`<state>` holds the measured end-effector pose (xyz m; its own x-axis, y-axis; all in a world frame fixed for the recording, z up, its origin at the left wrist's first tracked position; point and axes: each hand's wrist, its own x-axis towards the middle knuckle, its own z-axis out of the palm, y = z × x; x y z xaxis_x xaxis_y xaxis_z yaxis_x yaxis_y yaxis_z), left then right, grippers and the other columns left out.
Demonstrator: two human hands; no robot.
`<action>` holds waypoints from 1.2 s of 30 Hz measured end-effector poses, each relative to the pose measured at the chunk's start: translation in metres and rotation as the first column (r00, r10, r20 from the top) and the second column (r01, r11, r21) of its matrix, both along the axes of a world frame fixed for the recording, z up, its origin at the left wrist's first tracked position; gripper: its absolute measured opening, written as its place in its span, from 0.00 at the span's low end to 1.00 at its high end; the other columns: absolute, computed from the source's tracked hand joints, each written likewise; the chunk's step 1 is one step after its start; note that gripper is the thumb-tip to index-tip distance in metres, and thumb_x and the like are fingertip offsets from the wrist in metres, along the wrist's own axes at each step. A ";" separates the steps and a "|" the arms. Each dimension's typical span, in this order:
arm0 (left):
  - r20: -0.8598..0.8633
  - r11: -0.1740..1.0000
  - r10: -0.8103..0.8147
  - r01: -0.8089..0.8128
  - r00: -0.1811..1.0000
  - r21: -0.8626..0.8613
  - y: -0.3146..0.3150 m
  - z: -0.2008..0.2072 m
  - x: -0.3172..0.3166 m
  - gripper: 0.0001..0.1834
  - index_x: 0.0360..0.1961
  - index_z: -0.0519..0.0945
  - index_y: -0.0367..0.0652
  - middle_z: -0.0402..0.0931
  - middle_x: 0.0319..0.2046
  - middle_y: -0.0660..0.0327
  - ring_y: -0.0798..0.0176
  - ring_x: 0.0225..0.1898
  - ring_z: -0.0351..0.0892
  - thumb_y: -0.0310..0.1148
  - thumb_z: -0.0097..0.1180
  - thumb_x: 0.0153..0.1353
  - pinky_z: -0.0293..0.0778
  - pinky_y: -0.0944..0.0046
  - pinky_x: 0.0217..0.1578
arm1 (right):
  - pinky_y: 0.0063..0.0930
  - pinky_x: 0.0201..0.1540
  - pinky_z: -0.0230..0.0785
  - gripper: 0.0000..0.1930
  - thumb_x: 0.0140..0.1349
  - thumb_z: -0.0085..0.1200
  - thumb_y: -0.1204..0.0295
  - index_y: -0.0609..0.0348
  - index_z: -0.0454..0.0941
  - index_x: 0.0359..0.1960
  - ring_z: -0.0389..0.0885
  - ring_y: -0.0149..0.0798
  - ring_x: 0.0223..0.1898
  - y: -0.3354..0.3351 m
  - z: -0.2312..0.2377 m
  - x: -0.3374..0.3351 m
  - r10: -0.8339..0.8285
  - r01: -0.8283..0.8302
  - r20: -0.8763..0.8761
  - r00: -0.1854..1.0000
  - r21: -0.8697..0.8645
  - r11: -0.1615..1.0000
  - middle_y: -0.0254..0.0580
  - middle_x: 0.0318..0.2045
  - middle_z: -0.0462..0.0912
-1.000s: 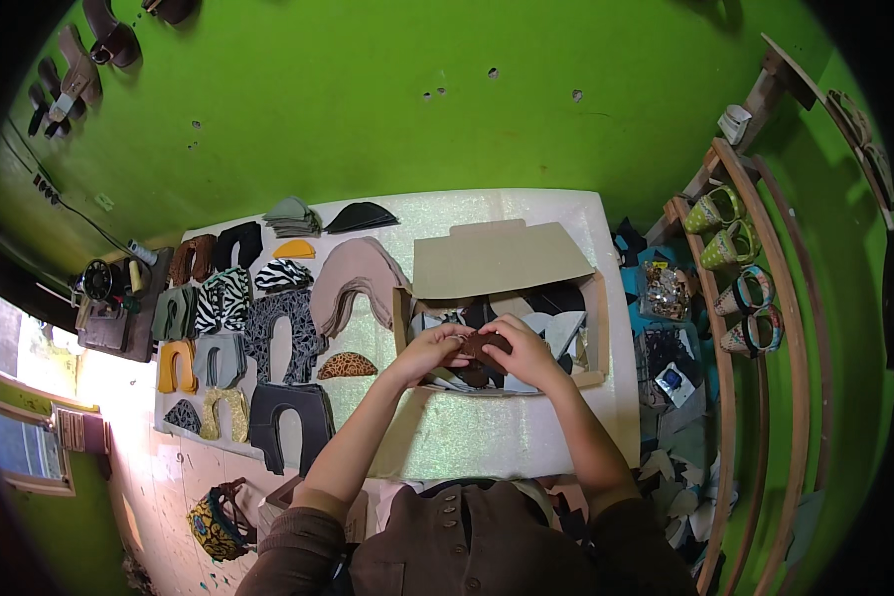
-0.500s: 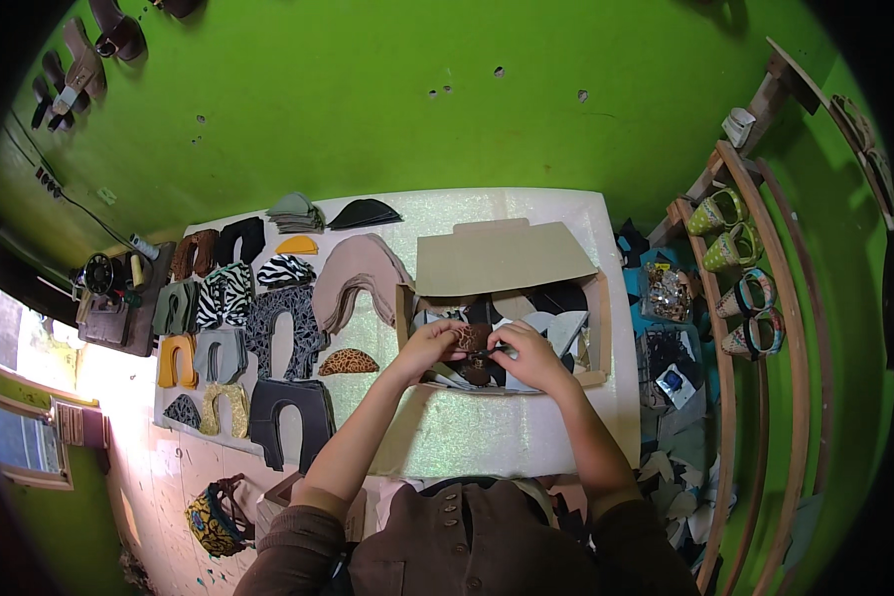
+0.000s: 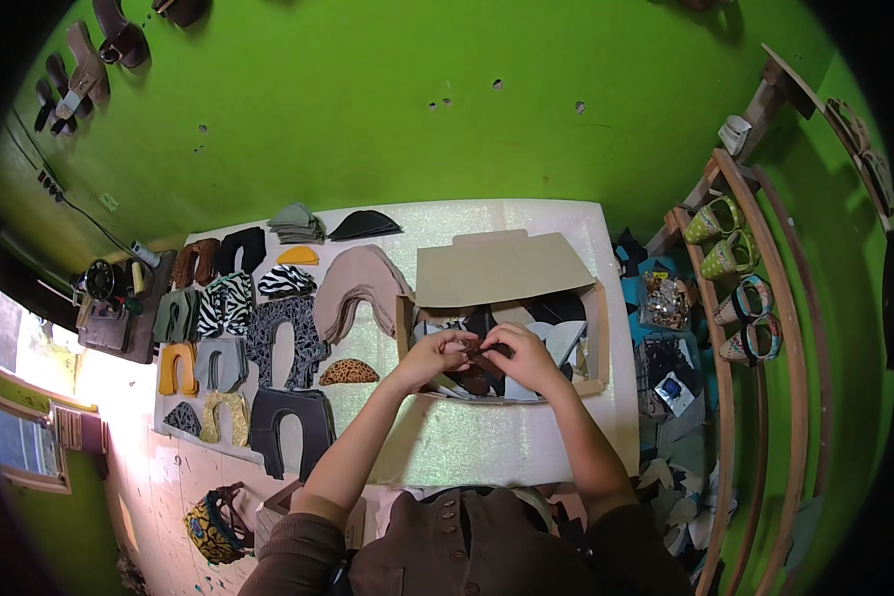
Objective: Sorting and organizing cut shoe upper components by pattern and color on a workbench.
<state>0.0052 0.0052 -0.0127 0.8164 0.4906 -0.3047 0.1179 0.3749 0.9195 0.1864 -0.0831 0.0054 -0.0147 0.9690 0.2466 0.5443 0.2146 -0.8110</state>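
My left hand (image 3: 432, 359) and my right hand (image 3: 522, 360) meet over the near side of an open cardboard box (image 3: 598, 343). Fingers of both hands are closed around a small dark brown piece (image 3: 476, 355), mostly hidden by the fingers. Inside the box lie loose cut pieces in black, grey and brown, among them a light grey piece (image 3: 563, 340) beside my right hand. Left of the box, a leopard-print half-moon piece (image 3: 349, 372) rests on the table, below a stack of beige U-shaped pieces (image 3: 356, 288).
On the white table (image 3: 447, 437), several stacks of U-shaped and half-moon pieces cover the left side, including zebra-print pieces (image 3: 225, 304) and dark grey ones (image 3: 293, 417). A sewing machine (image 3: 99, 281) stands at far left. A wooden rack (image 3: 710, 328) with sandals rises on the right.
The leopard-print side of the held piece, visible before between my hands, no longer shows; dark brown shows instead. My hands have come slightly closer together.
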 end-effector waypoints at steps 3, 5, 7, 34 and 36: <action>-0.023 0.997 0.054 -0.055 0.998 -0.052 -0.001 0.003 0.000 0.19 0.50 0.68 0.35 0.74 0.35 0.63 0.72 0.36 0.74 0.21 0.48 0.55 0.72 0.73 0.40 | 0.31 0.39 0.67 0.06 0.46 0.55 0.77 0.60 0.74 0.27 0.75 0.45 0.35 -0.003 0.000 -0.001 -0.011 0.009 0.019 1.000 0.085 0.996 0.40 0.30 0.77; -0.051 0.996 0.064 -0.067 0.997 -0.057 -0.001 0.007 0.002 0.20 0.50 0.68 0.35 0.75 0.34 0.63 0.72 0.35 0.75 0.20 0.48 0.55 0.72 0.74 0.39 | 0.32 0.40 0.67 0.06 0.46 0.55 0.78 0.60 0.75 0.28 0.75 0.44 0.36 -0.006 0.000 -0.002 -0.049 0.042 0.043 0.998 0.140 0.989 0.40 0.31 0.77; -0.076 0.985 0.136 -0.143 0.988 -0.094 -0.001 0.009 0.004 0.19 0.50 0.68 0.36 0.75 0.32 0.62 0.71 0.34 0.76 0.20 0.48 0.55 0.74 0.74 0.38 | 0.32 0.40 0.67 0.06 0.46 0.55 0.78 0.60 0.75 0.28 0.75 0.43 0.37 -0.008 0.001 -0.002 -0.085 0.071 0.064 0.994 0.196 0.978 0.40 0.31 0.78; -0.033 0.998 0.051 -0.050 0.998 0.034 -0.015 0.008 0.003 0.17 0.50 0.69 0.35 0.72 0.36 0.65 0.74 0.36 0.73 0.27 0.45 0.60 0.72 0.74 0.41 | 0.35 0.36 0.67 0.06 0.52 0.51 0.73 0.58 0.75 0.32 0.75 0.47 0.35 -0.011 0.001 0.008 0.071 -0.065 0.158 0.985 -0.047 0.997 0.44 0.31 0.77; -0.046 0.998 0.043 -0.040 0.998 0.057 -0.014 0.003 0.003 0.17 0.50 0.69 0.35 0.72 0.37 0.64 0.74 0.36 0.72 0.29 0.45 0.60 0.71 0.74 0.41 | 0.36 0.37 0.67 0.08 0.52 0.51 0.73 0.58 0.74 0.34 0.75 0.47 0.35 -0.012 0.000 0.009 0.072 -0.064 0.197 0.978 -0.047 0.997 0.44 0.30 0.77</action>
<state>0.0080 -0.0093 -0.0098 0.7803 0.5408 -0.3140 0.1475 0.3288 0.9328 0.1950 -0.0947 0.0049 -0.1254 0.9731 0.1934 0.6804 0.2263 -0.6971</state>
